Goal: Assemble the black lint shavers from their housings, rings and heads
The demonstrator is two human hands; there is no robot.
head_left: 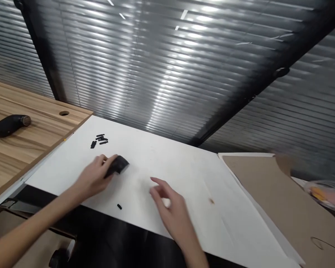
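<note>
Left hand [93,176] is pinching a black plastic piece [118,165] firmly in its fingers at centre-left of a white board [184,193], while the open right hand [170,212] is hovering empty, with small black pieces [99,139] lying farther up.

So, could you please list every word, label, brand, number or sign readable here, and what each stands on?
No readable text shows. The black piece in the left hand and the black handle on the wooden desk show no lettering. The brown cardboard carries only a curved dark line. The plastic bag is too blurred to read.
</note>
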